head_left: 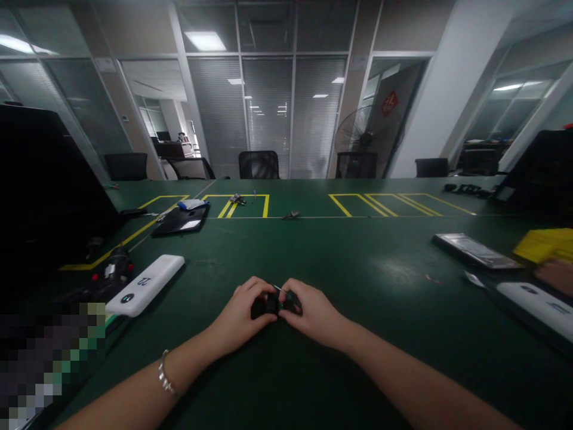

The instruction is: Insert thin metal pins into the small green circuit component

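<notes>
My left hand (244,307), with a silver bracelet on its wrist, is closed on a small black part (270,303) between thumb and fingers. Facing it, my right hand (313,310) pinches another dark piece (290,303) that meets the black part or lies very close to it; I cannot tell whether the two are joined. A thin, light metallic sliver (280,289) shows near the right fingertips. Both hands are low over the green tabletop (286,257), and the fingers cover much of what they hold.
To the left lie a white power bank (150,285), a black device with red spots (114,269) and a black folder (179,221). A metal-framed device (475,251) and another white power bank (539,304) lie right. Beside them, another person's hand (557,276) is near something yellow (544,243).
</notes>
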`<state>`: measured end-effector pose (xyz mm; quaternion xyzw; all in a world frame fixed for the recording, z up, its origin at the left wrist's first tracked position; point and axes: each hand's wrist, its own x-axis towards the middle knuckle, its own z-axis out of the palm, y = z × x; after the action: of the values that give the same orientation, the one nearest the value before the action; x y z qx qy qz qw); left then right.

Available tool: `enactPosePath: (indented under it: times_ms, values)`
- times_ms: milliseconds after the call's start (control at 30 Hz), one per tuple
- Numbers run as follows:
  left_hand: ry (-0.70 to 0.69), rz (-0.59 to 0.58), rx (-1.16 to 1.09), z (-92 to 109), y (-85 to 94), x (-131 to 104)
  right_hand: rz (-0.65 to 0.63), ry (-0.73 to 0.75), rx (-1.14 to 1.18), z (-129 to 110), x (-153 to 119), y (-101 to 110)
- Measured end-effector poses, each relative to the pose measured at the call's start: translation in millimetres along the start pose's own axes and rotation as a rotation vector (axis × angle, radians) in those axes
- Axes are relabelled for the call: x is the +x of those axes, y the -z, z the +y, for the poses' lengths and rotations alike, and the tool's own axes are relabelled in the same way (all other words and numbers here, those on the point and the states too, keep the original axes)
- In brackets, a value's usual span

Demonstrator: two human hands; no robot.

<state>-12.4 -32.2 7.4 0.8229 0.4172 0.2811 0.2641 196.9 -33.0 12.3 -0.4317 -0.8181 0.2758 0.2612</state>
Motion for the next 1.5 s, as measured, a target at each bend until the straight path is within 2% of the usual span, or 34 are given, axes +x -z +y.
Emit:
enactPosePath:
  times_ms: [167, 367, 767, 1200, 1500]
  values:
    - [0.058, 0.022, -0.204, 0.1, -0.4, 0.7, 0.106, 0.106, 0.139, 6.1, -0.3, -5.7]
    - [0.066, -0.043, -0.388, 5.6, -1.2, 1.2, 0.201, 0.225, 0.200, 3.1, -0.4, -7.0]
    - [0.029, -0.059, -0.372, 6.1, -3.1, 1.6, 0.173, 0.243, 0.220, 0.6, -1.2, -7.0]
    - [0.046, -0.055, -0.352, 1.5, -4.3, 1.2, 0.177, 0.262, 0.204, 0.5, -0.8, -8.9]
    - [0.069, -0.058, -0.372, 5.6, -2.7, 0.3, 0.161, 0.241, 0.182, 1.5, -0.5, -9.1]
